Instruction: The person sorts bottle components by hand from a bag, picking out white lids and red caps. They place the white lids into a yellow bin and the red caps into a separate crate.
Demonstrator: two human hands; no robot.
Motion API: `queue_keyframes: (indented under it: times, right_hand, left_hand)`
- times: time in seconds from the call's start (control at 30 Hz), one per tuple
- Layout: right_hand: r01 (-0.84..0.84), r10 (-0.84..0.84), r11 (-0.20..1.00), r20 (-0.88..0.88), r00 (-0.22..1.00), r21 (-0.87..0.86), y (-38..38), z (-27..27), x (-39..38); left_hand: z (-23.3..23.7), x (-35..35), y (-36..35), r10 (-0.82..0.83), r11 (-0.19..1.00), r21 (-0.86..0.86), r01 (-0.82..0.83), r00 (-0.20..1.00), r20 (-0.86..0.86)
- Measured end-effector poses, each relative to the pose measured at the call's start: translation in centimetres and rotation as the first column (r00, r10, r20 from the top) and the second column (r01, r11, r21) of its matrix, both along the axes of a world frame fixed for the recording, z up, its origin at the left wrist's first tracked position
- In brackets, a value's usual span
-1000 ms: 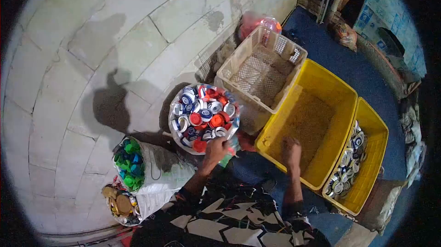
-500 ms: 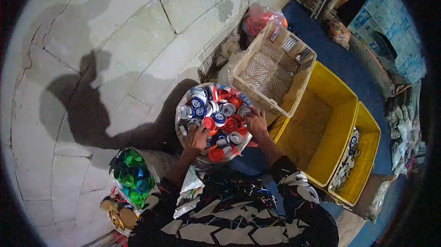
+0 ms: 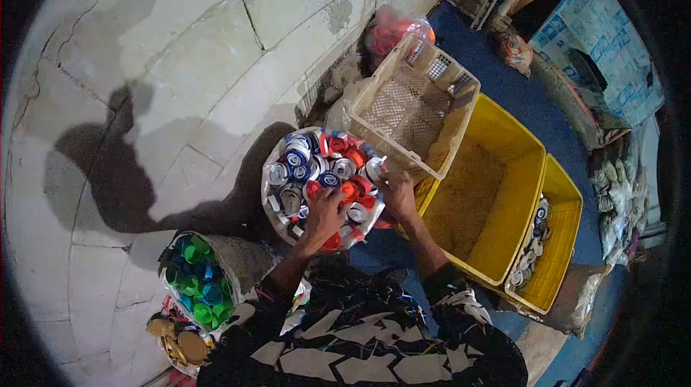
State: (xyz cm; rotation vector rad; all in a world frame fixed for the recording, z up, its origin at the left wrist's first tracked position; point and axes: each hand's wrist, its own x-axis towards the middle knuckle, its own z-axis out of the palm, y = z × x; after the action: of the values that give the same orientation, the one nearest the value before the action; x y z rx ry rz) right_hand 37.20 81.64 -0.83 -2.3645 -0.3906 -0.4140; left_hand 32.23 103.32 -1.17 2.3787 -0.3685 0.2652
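Observation:
A round white sack (image 3: 271, 203) stands before me, full of red, blue and white plastic caps (image 3: 344, 167). My left hand (image 3: 326, 216) is over the caps near the sack's front, fingers bent down among them; whether it grips one is hidden. At the sack's right rim my right hand (image 3: 397, 194) has its fingers curled by a white cap (image 3: 376, 168), which it appears to hold at the edge.
Right of the sack are a white perforated crate (image 3: 461, 135), a large yellow bin (image 3: 504, 192) and a smaller yellow bin (image 3: 565, 243) with whitish caps. At lower left stand a sack of green and blue caps (image 3: 198, 279) and some brownish lids (image 3: 193, 347). A block wall (image 3: 216, 48) rises at left.
My left hand has moved right and in over the caps. My right hand remains at the right rim. The whole view has shifted slightly, with the bins and crate further left.

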Motion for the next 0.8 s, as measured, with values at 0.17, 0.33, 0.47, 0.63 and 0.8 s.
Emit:
queue_keyframes:
  times: [0.17, 0.33, 0.47, 0.63, 0.8]
  right_hand:
    - [0.188, -0.178, 0.972, -0.076, 0.981, 0.145, -2.4, 4.2, -5.1]
    - [0.276, -0.268, 0.958, -0.098, 0.958, 0.080, -5.1, 5.6, -10.9]
    - [0.338, -0.332, 0.938, -0.083, 0.940, 0.079, -6.6, 4.6, -14.5]
    - [0.361, -0.359, 0.933, -0.090, 0.929, 0.000, -7.6, 2.9, -16.6]
    - [0.315, -0.293, 0.943, -0.174, 0.940, 0.109, -6.9, 4.0, -16.9]
  left_hand:
    - [-1.4, 3.7, -3.7, -0.085, 0.985, 0.154, 0.084, 0.996, 0.000]
    - [-5.5, 6.6, -8.2, -0.138, 0.882, 0.456, 0.116, 0.990, 0.016]
    - [-9.4, 8.8, -8.9, -0.103, 0.852, 0.495, 0.172, 0.981, -0.165]
    - [-2.1, 5.9, -8.2, -0.033, 0.871, 0.487, 0.071, 0.996, -0.087]
    - [-1.3, 4.8, -4.4, 0.078, 0.970, 0.240, -0.048, 0.990, -0.116]
